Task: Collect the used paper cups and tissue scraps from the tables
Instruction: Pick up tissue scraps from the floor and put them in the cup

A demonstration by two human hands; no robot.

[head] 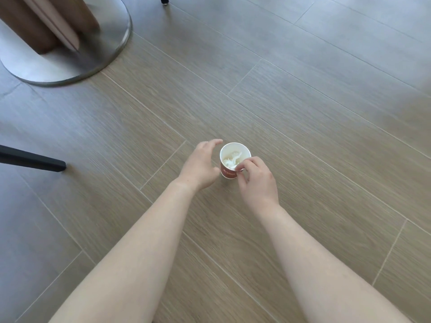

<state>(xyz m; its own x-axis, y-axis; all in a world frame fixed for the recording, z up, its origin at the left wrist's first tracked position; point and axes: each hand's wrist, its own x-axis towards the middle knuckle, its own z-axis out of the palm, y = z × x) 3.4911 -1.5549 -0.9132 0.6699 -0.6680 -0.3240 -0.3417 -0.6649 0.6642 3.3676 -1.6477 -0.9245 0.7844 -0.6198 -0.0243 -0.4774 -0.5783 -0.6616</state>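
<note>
Cup (234, 174), red outside and white inside, is upright near the middle of the view, over the plank floor (303, 113); whether it rests there or is lifted just clear is hard to tell. Crumpled white tissue (232, 161) lies inside it. The right hand (257, 183), at the cup's 5 o'clock, pinches the near rim between thumb and forefinger. The left hand (200, 165), at its 9 o'clock, holds nothing, fingers relaxed and curved just beside the cup's wall. A round metal table base (70, 61) with a wooden column (30, 26) sits at 10 o'clock, and a black chair leg (35, 162) at 9 o'clock
</note>
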